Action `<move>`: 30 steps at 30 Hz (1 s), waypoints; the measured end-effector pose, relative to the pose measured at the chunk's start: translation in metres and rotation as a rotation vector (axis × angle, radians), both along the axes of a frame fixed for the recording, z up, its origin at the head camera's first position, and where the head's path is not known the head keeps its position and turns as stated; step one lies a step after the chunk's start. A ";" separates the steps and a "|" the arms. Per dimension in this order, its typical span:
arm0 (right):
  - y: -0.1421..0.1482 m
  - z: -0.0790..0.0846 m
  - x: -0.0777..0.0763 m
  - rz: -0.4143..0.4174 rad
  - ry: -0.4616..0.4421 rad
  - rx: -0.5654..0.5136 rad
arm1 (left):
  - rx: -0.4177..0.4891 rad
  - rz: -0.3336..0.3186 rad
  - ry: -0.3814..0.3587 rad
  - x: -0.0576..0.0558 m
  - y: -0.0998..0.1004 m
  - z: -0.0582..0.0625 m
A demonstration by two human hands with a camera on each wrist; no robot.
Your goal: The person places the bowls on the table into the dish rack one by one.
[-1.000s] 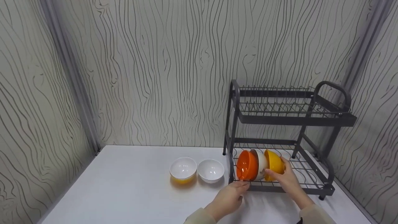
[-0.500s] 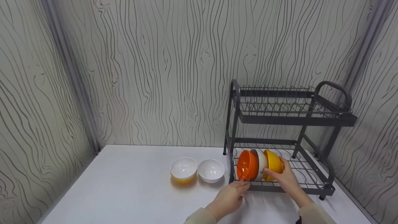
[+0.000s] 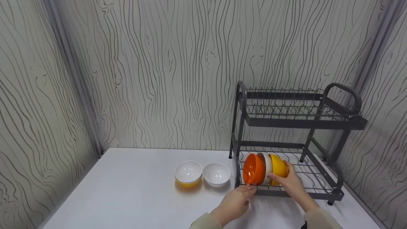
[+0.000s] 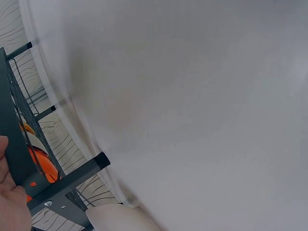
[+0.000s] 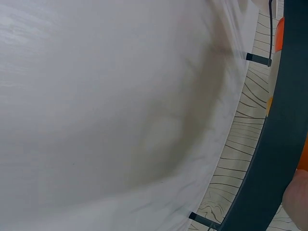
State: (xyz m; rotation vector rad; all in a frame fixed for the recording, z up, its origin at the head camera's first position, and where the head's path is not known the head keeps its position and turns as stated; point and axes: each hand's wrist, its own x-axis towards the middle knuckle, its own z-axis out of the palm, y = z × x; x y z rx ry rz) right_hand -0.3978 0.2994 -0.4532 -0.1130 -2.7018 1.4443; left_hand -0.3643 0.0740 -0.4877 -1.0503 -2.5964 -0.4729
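My right hand (image 3: 292,183) grips a yellow bowl (image 3: 278,169), thumb at its front and fingers around its right side. The bowl stands on edge on the lower shelf of a dark dish rack (image 3: 305,123), against a whitish bowl (image 3: 267,168). To their left an orange bowl (image 3: 253,169) stands on edge, its hollow facing left. My left hand (image 3: 234,202) rests its extended fingers at the shelf's front rail (image 4: 14,130), just below the orange bowl. In the right wrist view only a fingertip (image 5: 296,195) shows, beside the rail.
On the white table (image 3: 133,187), left of the rack, sit a yellow bowl with a white inside (image 3: 188,175) and a white bowl (image 3: 217,175), side by side. The rack's upper shelf (image 3: 286,109) has wire dividers. Patterned walls (image 3: 159,73) enclose the back and sides.
My right hand has shifted slightly left with the yellow bowl, bringing it closer against the whitish bowl. My left hand has stayed at the front rail.
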 end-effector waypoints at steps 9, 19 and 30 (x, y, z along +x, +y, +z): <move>0.002 0.001 -0.002 0.013 -0.027 0.019 | -0.013 0.004 0.057 0.001 0.000 -0.001; 0.006 0.004 -0.005 0.043 -0.079 -0.008 | -0.002 0.001 0.028 0.001 0.000 0.000; 0.008 0.005 -0.005 0.062 -0.100 0.000 | -0.007 0.003 -0.003 0.000 0.001 -0.001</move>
